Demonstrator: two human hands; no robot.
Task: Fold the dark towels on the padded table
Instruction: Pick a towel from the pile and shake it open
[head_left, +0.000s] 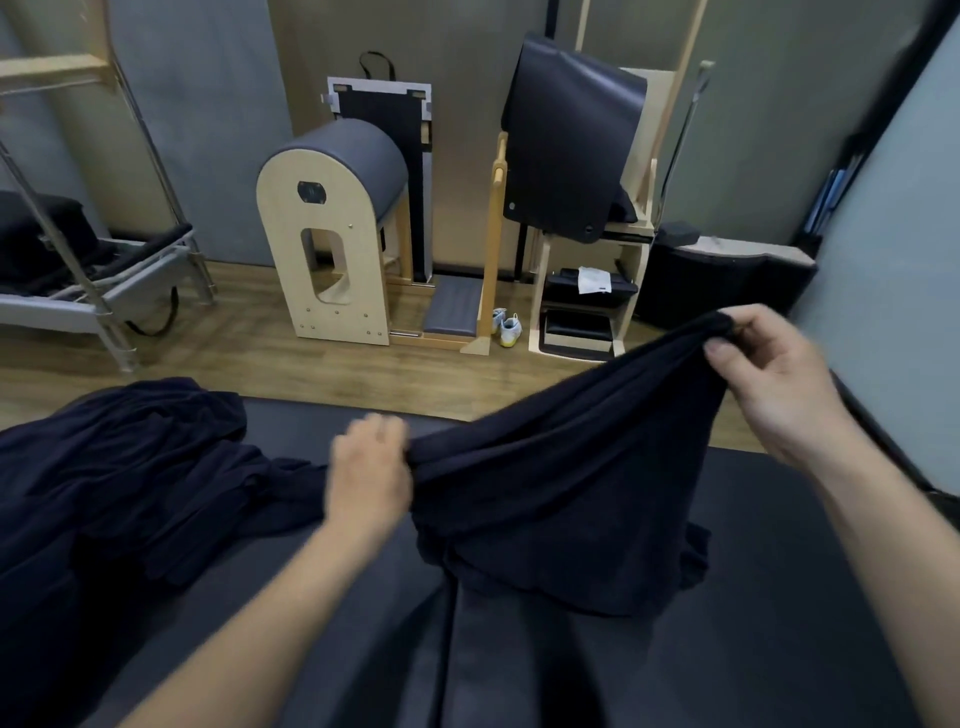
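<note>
A dark navy towel (566, 467) hangs stretched between my two hands above the grey padded table (779, 597). My right hand (769, 374) pinches one upper corner, raised high at the right. My left hand (369, 467), blurred, grips the other end of the top edge lower down near the middle. The towel's lower part droops in loose folds onto the table. A crumpled heap of more dark towels (119, 488) lies on the left side of the table.
Beyond the table's far edge is wooden floor (260, 364). A wooden barrel-shaped pilates unit (332, 234) and a wooden chair unit (592, 291) stand against the wall, with sneakers (506, 327) between them. A metal-framed bed (93, 291) is at the left.
</note>
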